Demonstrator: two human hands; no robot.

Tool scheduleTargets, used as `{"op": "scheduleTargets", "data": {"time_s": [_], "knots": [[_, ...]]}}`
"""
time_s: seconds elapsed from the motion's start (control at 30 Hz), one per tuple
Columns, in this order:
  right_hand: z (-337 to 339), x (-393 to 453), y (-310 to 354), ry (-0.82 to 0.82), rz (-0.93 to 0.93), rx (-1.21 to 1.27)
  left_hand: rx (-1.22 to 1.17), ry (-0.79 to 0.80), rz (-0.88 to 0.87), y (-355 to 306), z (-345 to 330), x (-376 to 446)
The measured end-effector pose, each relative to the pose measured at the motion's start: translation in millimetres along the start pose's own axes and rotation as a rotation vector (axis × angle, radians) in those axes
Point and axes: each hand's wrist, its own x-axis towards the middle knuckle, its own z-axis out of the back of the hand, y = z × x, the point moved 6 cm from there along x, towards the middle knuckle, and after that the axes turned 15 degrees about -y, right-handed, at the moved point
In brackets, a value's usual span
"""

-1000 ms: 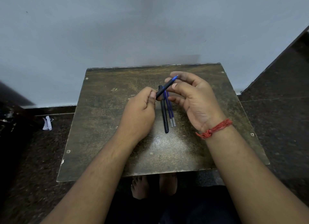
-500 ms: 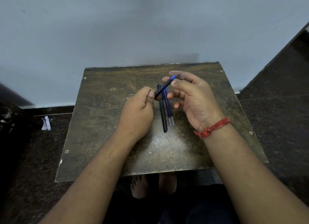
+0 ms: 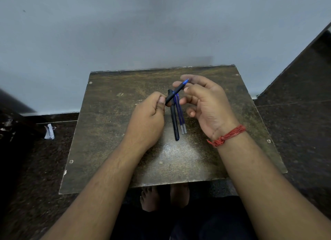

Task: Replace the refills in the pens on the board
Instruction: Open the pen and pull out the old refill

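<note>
Pen (image 3: 176, 93) held up above the board (image 3: 111, 132), long axis slanted from lower left to upper right, blue tip end pointing up and away, dark barrel end buried in the left hand (image 3: 148, 117). Left fingers are curled shut around that lower end, thumb pressed on the barrel; grip looks firm. The blue tip (image 3: 186, 81) is met by the right hand (image 3: 206, 103), whose thumb and forefinger are closed loosely on or just at the tip section; actual contact cannot be told for sure, and the other right fingers are left half open and hold nothing. So the tip lies right at the right fingertips, and the right hand is the nearer one for any twist or pull along the pen's axis; that pull would likely be made up and to the right, with the left hand bracing. Beneath the hands, a second dark pen (image 3: 174, 121) is laid flat on the board, running near to far, with two blue refills (image 3: 180, 117) just beside it on its right, parallel. A red thread band (image 3: 226, 135) is worn on the right wrist.
</note>
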Motion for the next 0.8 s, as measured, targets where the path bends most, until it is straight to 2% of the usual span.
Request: {"op": "scheduleTargets", "data": {"time_s": [0.27,0.5,0.8], "knots": [[4.8,5.6,-5.4,-0.057,0.096,-0.152,0.008,0.001,-0.023,-2.8,1.0,-0.7],[0.7,0.1,1.3,-0.013,0.048,-0.023,-0.001,0.0,-0.006,0.3,-0.2,-0.2],[4.7,4.1,-4.2,-0.054,0.073,-0.148,-0.018,0.003,-0.02,1.9,-1.5,0.0]]}}
